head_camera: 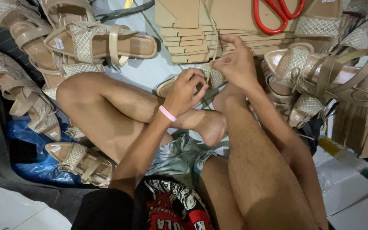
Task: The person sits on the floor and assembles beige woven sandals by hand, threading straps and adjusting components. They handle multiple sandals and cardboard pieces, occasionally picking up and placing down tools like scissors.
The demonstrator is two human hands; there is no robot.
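I sit cross-legged on the floor. My left hand [187, 90], with a pink band on its wrist, grips a beige sandal [192, 79] with a lattice strap that lies just beyond my feet. My right hand [234, 64] is raised a little above the sandal, fingers pinched on a thin beige lace [211, 34] that runs up over the cardboard stack. Most of the sandal is hidden behind my left hand.
Many matching beige sandals lie piled at the left [81, 42] and right [320, 72]. A stack of flat cardboard pieces [192, 38] sits ahead with red-handled scissors [277, 12] on it. A blue plastic bag [35, 166] is at left, a plastic bottle [346, 157] at right.
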